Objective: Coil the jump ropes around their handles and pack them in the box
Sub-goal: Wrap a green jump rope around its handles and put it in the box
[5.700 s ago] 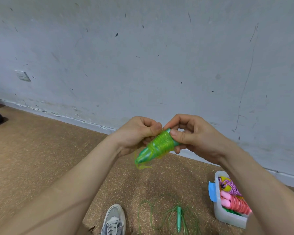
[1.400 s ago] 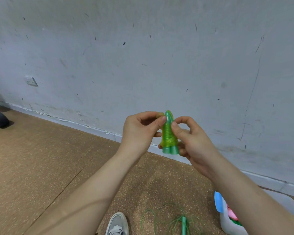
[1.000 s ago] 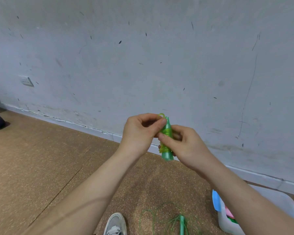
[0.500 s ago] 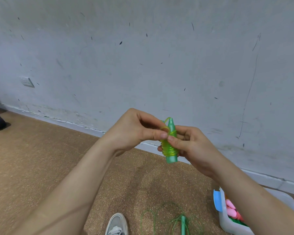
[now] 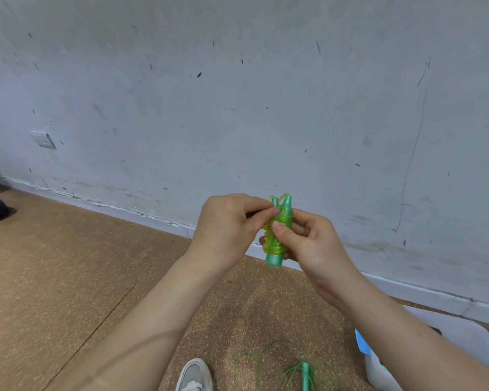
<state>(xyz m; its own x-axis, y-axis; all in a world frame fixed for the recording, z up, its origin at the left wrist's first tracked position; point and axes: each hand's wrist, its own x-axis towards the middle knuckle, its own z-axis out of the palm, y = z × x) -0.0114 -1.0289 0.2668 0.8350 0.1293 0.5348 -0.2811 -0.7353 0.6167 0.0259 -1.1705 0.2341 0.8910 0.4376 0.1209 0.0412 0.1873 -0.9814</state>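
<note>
head view, looking down, close over floor [image 5: 68, 277], facing wall [image 5: 237, 108]

The right forearm [image 5: 407, 331] hides most of the box [image 5: 469, 334]; its contents cannot be told. Left of the box, the bottom edge cuts off a loose green rope [image 5: 305, 373] and a shoe [image 5: 195, 375].

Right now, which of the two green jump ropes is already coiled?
The yellow-green rope held in the left hand and right hand, wrapped round its green handles; the other green rope lies loose on the cork floor.
</note>
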